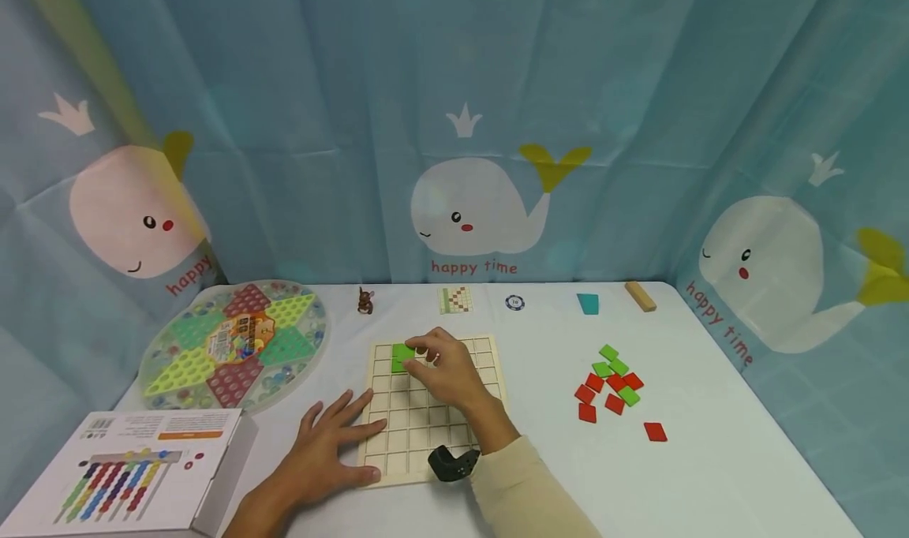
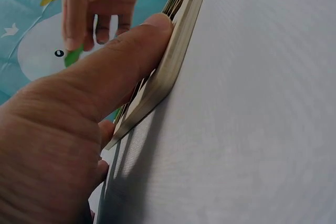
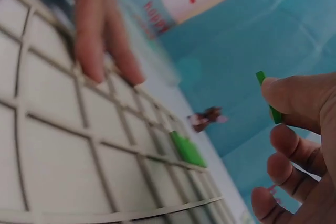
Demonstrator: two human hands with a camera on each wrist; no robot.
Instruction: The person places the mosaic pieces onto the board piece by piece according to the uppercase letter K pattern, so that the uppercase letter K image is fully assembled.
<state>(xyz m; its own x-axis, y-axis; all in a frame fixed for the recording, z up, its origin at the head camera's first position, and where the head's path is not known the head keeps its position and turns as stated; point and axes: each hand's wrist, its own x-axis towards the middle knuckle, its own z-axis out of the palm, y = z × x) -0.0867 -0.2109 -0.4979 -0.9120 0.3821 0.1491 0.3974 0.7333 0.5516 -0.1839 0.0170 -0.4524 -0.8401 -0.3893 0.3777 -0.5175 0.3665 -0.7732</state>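
Note:
A light wooden grid board (image 1: 398, 443) lies on the white table. Green square tiles (image 1: 400, 352) sit in its far left cells, seen as a green patch (image 3: 187, 149) in the right wrist view. My right hand (image 1: 446, 368) is over the far part of the board and pinches a green tile (image 3: 269, 98) between thumb and finger, raised above the grid. With fingers spread, my left hand (image 1: 323, 451) rests along the board's left edge; its thumb (image 2: 142, 40) presses the near corner in the left wrist view.
Loose red and green tiles (image 1: 614, 404) lie right of the board. A Chinese checkers board (image 1: 202, 329) and a white box (image 1: 128, 475) occupy the left. Along the back stand a small brown figurine (image 1: 365, 300), a pattern card (image 1: 455, 300), a chip (image 1: 515, 303), a teal piece (image 1: 588, 304) and a wooden block (image 1: 641, 296).

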